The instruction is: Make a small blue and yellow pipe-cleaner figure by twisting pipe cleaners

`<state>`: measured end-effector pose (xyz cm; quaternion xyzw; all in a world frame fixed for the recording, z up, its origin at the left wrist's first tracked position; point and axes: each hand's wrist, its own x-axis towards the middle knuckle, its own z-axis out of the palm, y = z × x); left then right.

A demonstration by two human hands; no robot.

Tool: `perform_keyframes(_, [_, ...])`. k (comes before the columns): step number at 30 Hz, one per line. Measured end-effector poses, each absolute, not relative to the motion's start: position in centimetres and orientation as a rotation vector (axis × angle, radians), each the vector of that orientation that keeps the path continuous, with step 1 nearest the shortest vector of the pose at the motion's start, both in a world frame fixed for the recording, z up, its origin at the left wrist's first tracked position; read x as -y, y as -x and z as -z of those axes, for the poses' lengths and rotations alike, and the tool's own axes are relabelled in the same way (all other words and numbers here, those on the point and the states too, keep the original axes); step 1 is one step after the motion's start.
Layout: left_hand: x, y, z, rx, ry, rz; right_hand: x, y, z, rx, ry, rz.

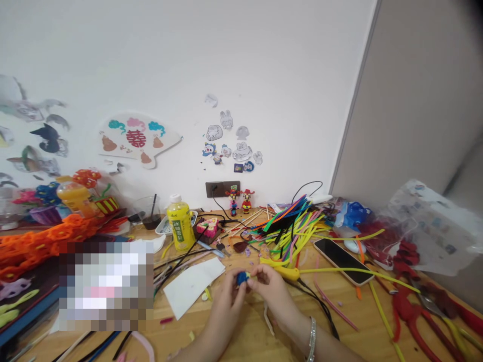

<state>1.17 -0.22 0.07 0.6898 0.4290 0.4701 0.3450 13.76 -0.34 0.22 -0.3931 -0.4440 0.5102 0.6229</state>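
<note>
Close together over the front of the table, both hands work on a small blue fuzzy piece (242, 277) with a yellowish bit at its right side. My left hand (227, 296) is closed around its left side, fingers curled. From the right, my right hand (270, 289) pinches it with thumb and fingertips. Fingers cover part of the piece, so its full shape is hidden. Just behind my right hand lies a yellow tool (287, 273) with a black cable, resembling a glue gun. A sheet of white paper (194, 286) lies left of my left hand.
Behind the hands stand a yellow drink bottle (180, 223) and a heap of coloured pipe cleaners (298, 229). To the right lie a phone (343, 261) and red-handled pliers (409, 306). Orange fuzzy flowers (45, 241) fill the left side. A pixelated patch hides the left front.
</note>
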Motion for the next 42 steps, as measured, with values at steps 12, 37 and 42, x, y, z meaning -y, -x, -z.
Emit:
perform_keyframes(12, [0.3,-1.2,-0.3,-1.128,-1.791,-1.184,0.2,-13.8,0.3,1.029,0.889,-1.176])
perform_keyframes(37, [0.0,-1.2,0.0,-1.133,-1.809,-1.162,-0.1,-13.9,0.7,1.074,0.933,-1.159])
perform_keyframes(42, [0.0,-1.3,0.1,-1.126,-1.808,-1.175,-0.3,-13.9,0.8,1.082,0.937,-1.162])
